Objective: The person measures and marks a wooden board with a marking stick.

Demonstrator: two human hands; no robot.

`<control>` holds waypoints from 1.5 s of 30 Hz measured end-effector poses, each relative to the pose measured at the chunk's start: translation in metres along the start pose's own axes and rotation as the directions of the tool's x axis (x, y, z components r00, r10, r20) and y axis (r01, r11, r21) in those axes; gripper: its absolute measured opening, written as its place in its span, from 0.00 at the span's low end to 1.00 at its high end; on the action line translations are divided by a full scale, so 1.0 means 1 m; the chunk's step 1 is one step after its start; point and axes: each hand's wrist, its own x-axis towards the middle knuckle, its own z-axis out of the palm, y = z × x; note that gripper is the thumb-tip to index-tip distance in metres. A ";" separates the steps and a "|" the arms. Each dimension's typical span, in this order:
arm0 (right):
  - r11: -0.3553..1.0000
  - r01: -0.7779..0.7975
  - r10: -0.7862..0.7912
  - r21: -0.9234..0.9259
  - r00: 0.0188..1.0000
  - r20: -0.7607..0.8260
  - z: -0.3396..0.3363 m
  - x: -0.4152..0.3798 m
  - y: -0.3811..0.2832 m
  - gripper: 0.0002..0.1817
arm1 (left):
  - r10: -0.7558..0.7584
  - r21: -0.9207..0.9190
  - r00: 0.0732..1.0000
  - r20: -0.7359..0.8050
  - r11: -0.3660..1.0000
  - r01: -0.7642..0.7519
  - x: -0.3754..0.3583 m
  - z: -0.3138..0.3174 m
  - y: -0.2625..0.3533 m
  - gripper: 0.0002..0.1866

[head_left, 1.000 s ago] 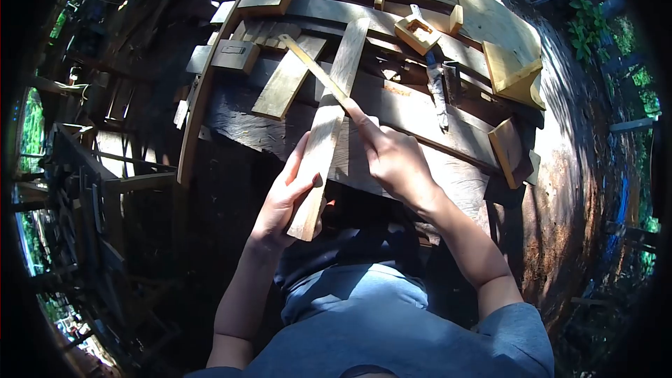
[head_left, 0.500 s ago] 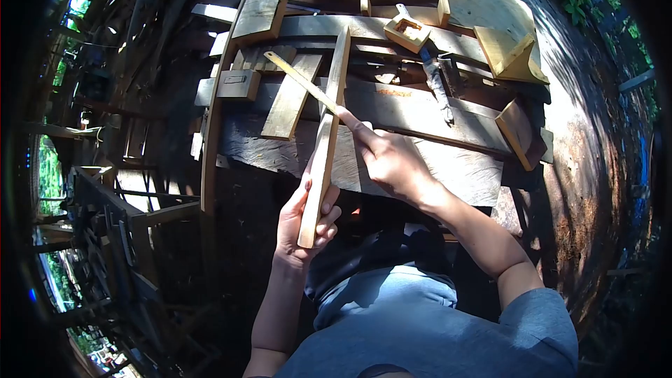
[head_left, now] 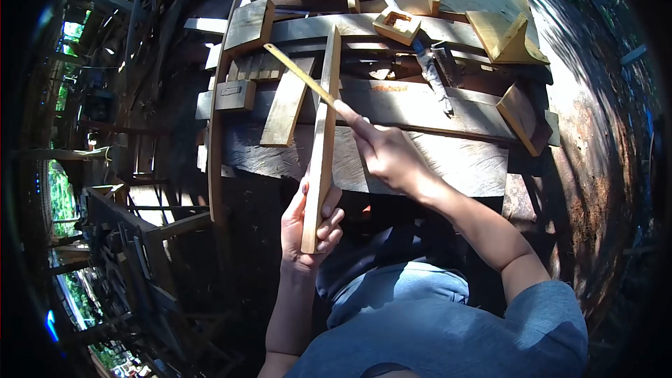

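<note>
My left hand (head_left: 310,222) is wrapped round the lower end of a long narrow wooden strip (head_left: 325,133), which points away from me over the workbench. In my right hand (head_left: 392,157) is the near end of a thin yellow ruler (head_left: 297,71), pinched with the index finger stretched along it. The ruler crosses the strip at a slant, its far end up and to the left. Below the ruler, a flat board (head_left: 285,110) lies on the bench, left of the strip.
The slatted workbench (head_left: 448,115) carries a wooden block (head_left: 248,26), a smaller block (head_left: 234,95), a hollow square piece (head_left: 397,25), a wrapped tool (head_left: 434,77) and angled wooden pieces (head_left: 504,36). A long upright board (head_left: 215,147) stands along its left edge.
The view has shifted slightly, so the bench items sit a little further left. Both hands keep their hold on the strip and ruler, with the ruler's angle across the strip nearly unchanged.
</note>
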 end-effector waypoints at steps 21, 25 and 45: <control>0.993 -0.116 0.117 0.021 0.990 -0.078 0.013 0.089 0.028 0.27 | -0.050 -0.277 0.997 0.061 0.959 0.065 0.002 0.021 -0.001 0.29; 0.998 0.013 -0.009 0.062 0.997 -0.078 0.014 0.019 -0.005 0.29 | -0.043 -0.292 0.998 0.040 0.955 0.053 0.002 0.028 -0.001 0.31; 0.997 -0.062 0.062 -0.043 0.998 0.014 -0.004 0.058 0.010 0.27 | -0.053 -0.312 0.989 0.135 0.945 0.093 -0.001 0.006 0.010 0.30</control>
